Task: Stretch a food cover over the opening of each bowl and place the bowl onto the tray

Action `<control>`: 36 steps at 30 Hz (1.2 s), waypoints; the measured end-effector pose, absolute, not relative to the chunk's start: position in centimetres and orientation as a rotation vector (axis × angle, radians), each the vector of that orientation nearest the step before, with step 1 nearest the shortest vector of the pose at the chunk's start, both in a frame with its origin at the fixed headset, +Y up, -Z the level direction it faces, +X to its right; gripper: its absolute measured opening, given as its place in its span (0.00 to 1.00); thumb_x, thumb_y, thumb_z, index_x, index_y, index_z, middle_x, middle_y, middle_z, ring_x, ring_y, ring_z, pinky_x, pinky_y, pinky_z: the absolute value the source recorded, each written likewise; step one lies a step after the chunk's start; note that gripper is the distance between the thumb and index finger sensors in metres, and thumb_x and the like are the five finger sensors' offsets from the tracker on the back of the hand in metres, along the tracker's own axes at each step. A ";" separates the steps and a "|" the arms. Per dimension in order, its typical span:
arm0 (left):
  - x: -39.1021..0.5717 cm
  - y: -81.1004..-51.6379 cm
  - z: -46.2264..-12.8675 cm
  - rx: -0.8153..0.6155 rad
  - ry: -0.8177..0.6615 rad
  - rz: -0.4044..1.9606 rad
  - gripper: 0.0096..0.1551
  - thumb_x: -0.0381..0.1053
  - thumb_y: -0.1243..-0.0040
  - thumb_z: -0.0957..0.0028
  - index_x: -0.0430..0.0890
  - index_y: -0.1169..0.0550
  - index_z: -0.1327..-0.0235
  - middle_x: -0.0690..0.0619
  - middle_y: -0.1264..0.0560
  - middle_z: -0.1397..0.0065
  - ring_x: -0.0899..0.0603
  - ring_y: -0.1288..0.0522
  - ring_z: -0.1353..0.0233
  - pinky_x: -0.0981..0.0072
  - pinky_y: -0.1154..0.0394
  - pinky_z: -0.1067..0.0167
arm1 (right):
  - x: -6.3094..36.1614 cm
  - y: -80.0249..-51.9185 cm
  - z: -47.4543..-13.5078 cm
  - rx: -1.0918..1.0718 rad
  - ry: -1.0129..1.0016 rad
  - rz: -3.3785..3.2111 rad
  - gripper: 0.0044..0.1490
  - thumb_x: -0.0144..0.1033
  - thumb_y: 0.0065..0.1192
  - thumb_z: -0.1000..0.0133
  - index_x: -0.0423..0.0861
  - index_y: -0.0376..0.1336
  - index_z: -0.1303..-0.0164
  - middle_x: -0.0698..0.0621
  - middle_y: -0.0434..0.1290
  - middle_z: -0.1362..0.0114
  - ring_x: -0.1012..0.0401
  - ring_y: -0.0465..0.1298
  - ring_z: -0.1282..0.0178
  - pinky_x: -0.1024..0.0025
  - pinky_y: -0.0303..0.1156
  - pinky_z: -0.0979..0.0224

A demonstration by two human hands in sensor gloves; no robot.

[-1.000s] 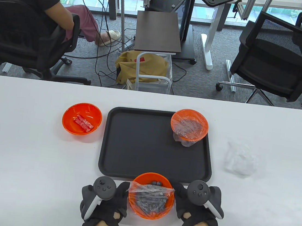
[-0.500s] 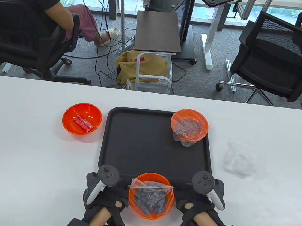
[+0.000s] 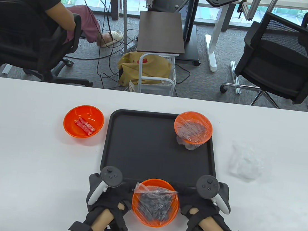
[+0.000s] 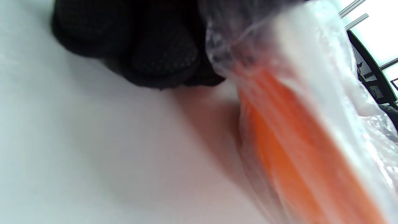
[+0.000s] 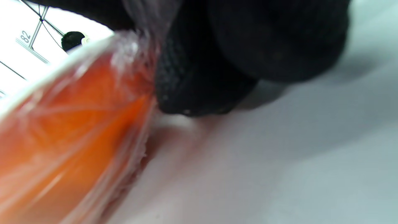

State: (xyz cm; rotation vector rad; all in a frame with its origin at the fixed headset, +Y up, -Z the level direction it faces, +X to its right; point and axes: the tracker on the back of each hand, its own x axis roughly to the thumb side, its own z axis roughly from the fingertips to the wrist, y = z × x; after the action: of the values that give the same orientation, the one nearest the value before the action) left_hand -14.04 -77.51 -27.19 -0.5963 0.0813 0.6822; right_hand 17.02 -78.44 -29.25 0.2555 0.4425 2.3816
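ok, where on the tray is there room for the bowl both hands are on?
Most of the tray is bare: its whole left half and near-right part. Only the far-right corner is taken, by the covered bowl. The near bowl, between the left hand and right hand, sits just off the tray's near rim.

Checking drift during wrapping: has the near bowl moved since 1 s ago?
Yes, slightly. The near bowl has slid toward the person, away from the tray near rim, which it overlapped before. Both hands flank it.
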 end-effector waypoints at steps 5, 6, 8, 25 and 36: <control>-14.2 -77.7 -27.5 -0.604 0.088 0.693 0.24 0.56 0.44 0.43 0.61 0.23 0.32 0.57 0.12 0.54 0.43 0.13 0.60 0.53 0.16 0.58 | 16.9 -78.4 -29.7 0.257 0.478 2.372 0.28 0.31 0.61 0.44 0.53 0.74 0.33 0.46 0.82 0.44 0.56 0.85 0.69 0.69 0.83 0.72; -14.2 -77.7 -27.6 -0.605 0.090 0.694 0.25 0.57 0.44 0.43 0.61 0.23 0.32 0.57 0.12 0.54 0.43 0.13 0.60 0.53 0.16 0.58 | 16.9 -78.4 -29.7 0.257 0.483 2.373 0.27 0.31 0.61 0.44 0.52 0.75 0.34 0.46 0.82 0.44 0.56 0.85 0.69 0.69 0.83 0.72; -14.2 -77.7 -27.7 -0.607 0.108 0.693 0.25 0.58 0.42 0.44 0.59 0.22 0.33 0.57 0.12 0.55 0.43 0.13 0.61 0.53 0.16 0.58 | 16.8 -78.3 -29.9 0.263 0.516 2.375 0.27 0.30 0.61 0.45 0.52 0.76 0.37 0.46 0.82 0.44 0.56 0.85 0.69 0.69 0.83 0.72; -14.4 -77.4 -28.8 -0.637 0.187 0.657 0.23 0.64 0.31 0.48 0.58 0.16 0.43 0.59 0.11 0.61 0.45 0.12 0.66 0.55 0.14 0.63 | 16.5 -78.9 -30.3 0.252 0.650 2.285 0.30 0.30 0.60 0.43 0.57 0.70 0.29 0.47 0.81 0.43 0.57 0.85 0.70 0.70 0.83 0.72; -14.2 -77.1 -29.5 -0.647 0.230 0.596 0.23 0.68 0.28 0.51 0.57 0.13 0.49 0.61 0.10 0.65 0.46 0.11 0.69 0.57 0.14 0.67 | 16.0 -78.8 -31.0 0.170 0.739 2.304 0.28 0.31 0.61 0.46 0.46 0.75 0.36 0.49 0.85 0.49 0.57 0.86 0.73 0.70 0.84 0.74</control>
State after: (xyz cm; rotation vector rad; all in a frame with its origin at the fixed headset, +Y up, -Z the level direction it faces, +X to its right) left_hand -14.18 -77.15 -29.53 -0.6472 0.2304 0.5957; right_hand 16.04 -78.84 -31.02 0.1696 0.7395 2.3041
